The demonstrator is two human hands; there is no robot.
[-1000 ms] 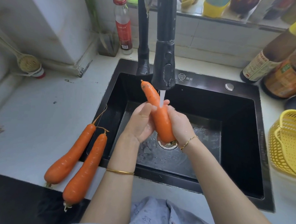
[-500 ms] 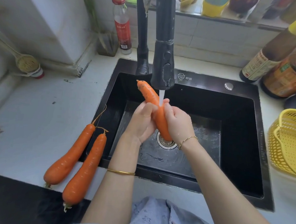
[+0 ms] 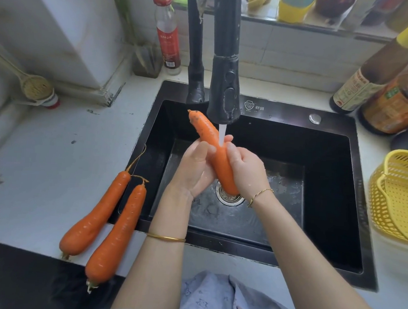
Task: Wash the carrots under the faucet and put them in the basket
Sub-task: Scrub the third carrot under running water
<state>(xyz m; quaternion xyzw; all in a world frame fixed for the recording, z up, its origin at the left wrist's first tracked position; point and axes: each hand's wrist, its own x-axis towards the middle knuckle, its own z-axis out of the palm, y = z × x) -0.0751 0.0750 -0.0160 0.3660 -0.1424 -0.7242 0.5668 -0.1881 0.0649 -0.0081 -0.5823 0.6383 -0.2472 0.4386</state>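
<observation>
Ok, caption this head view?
Left hand and right hand hold a long orange carrot under the black faucet; two others lie beside the black sink.

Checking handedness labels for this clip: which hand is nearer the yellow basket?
Right. The right hand grips the carrot under the faucet, on the side toward the yellow basket; the left hand holds the same carrot on the side away from it.

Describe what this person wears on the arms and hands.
No sleeves or gloves. A plain gold bangle rings the forearm behind the left hand; a thinner gold bracelet circles the wrist of the right hand. A blue-grey patterned garment shows below.
</observation>
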